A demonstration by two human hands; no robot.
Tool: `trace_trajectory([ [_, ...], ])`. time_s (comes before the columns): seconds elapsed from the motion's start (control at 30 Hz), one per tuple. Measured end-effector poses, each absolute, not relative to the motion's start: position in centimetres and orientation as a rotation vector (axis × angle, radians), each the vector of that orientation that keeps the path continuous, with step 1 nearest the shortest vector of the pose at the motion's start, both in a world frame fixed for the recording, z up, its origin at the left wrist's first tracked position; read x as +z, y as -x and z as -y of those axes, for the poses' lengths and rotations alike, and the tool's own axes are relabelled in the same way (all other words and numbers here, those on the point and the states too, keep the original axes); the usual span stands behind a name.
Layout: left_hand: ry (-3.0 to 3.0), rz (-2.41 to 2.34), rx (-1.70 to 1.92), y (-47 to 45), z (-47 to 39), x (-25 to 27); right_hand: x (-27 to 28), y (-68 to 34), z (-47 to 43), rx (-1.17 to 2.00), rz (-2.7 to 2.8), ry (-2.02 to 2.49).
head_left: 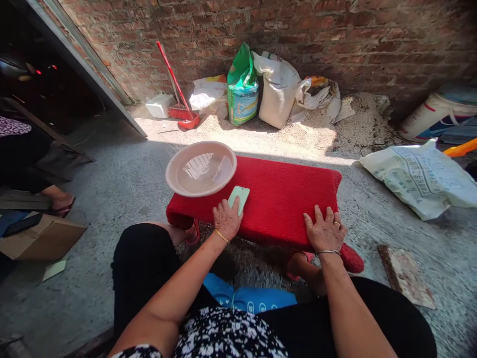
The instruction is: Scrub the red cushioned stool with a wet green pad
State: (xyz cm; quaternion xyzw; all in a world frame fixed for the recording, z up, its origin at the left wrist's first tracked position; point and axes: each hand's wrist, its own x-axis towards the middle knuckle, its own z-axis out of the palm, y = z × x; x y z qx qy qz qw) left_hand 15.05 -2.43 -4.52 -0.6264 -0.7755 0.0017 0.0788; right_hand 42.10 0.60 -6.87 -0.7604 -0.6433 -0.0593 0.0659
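Observation:
A bench-like surface draped in red cloth [279, 194] stands in front of my knees. On it lies a flat, pale green phone-shaped plate [242, 195] with a small dark dot near its top edge. My left hand [226, 219] grasps the lower end of this plate, one finger stretched along its face. Spread flat on the cloth's right end is my right hand [325, 229], fingers apart and holding nothing. A pale pink basin [175, 181] with clear water sits on the left end, just beyond my left hand.
Along the brick wall [179, 30] stand a red broom [175, 77], a green bag [243, 94] and a white sack [278, 94]. A filled sack [421, 174] and a brick slab [406, 276] lie right. At left are a cardboard box [48, 236] and another person's foot [59, 199].

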Motion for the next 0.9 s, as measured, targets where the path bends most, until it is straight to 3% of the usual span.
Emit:
trace_trajectory([
  [0.37,2.372,1.903,-0.138,-24.3,4.2,-5.9,-6.4,-42.0,-0.6,-0.116,1.927,2.299],
  [0.67,1.843,2.363,-0.07,-18.0,-2.5,-4.0,-6.4,-42.0,-0.5,-0.132,1.927,2.287],
  [0.9,2.446,1.848,-0.164,-26.2,0.9,-6.1,-6.4,-42.0,-0.6,-0.116,1.928,2.293],
])
